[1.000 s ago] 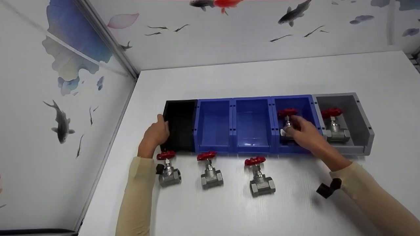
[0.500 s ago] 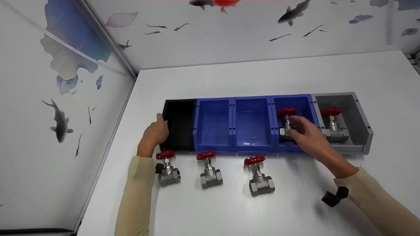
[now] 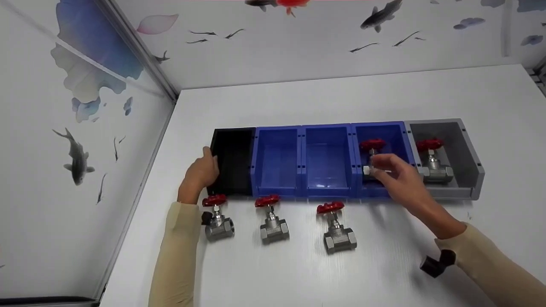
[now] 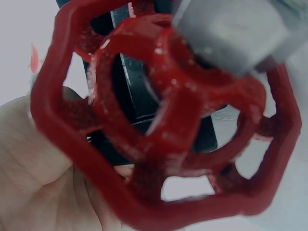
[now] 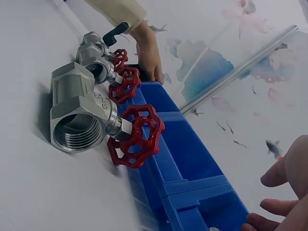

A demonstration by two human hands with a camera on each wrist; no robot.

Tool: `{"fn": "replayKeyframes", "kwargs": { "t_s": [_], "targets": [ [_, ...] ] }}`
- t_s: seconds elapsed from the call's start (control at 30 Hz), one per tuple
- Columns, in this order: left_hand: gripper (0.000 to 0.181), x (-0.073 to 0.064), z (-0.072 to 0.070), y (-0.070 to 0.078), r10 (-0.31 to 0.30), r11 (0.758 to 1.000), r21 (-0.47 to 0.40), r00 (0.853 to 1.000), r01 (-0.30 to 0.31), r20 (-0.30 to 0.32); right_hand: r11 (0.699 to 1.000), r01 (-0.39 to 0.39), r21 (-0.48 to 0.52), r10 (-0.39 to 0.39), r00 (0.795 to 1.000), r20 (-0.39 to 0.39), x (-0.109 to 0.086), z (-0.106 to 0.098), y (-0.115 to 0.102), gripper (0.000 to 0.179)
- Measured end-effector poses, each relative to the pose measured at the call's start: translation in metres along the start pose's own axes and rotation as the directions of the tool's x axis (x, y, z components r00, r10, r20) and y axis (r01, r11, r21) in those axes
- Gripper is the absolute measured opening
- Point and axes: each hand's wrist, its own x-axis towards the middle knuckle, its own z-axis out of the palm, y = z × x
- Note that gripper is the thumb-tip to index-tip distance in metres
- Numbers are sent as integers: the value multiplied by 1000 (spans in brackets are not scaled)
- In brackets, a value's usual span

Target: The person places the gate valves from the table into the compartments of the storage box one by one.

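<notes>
My left hand [image 3: 201,174] grips the left wall of a black bin [image 3: 232,164] at the left end of a joined row. In the rightmost blue bin [image 3: 386,128], a steel gate valve with a red handwheel [image 3: 372,144] stands upright. My right hand [image 3: 403,183] reaches over that bin's front, thumb and fingers parted around the valve's body and hiding part of it. In the right wrist view, the fingers [image 5: 276,175] look loose and spread. A red handwheel [image 4: 178,130] fills the left wrist view, in front of the left palm [image 4: 43,163].
Another valve [image 3: 435,164] stands in the grey bin [image 3: 471,157] at the right end. Two other blue bins [image 3: 277,164] sit mid-row. In front of the row lie three valves [image 3: 219,224], [image 3: 273,226], [image 3: 338,234] on the white table [image 3: 273,281]. Printed walls border the table behind and left.
My right hand has shifted slightly right and toward me, its thumb and fingers spreading apart at the valve. The valve in the blue bin and my left hand stay in place.
</notes>
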Motion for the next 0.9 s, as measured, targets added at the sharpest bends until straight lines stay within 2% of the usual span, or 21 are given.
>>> {"fn": "replayKeyframes", "kwargs": {
  "t_s": [0.13, 0.37, 0.57, 0.9],
  "targets": [
    [34, -1, -1, 1, -5, 1000, -7, 1000, 5, 2, 1000, 1, 16, -2, 1000, 24, -1, 2, 2, 36],
    [32, 0, 0, 0, 2, 1000, -8, 1000, -2, -6, 996, 11, 87, -21, 994, 110, -3, 8, 7, 30],
    [31, 1, 1, -1, 3, 1000, -1, 1000, -3, -8, 996, 25, 82, -31, 996, 81, -5, 9, 9, 25],
    [32, 0, 0, 1, -4, 1000, 0, 1000, 4, -8, 999, 24, 30, -26, 996, 82, -13, 7, 7, 26]
  ]
}}
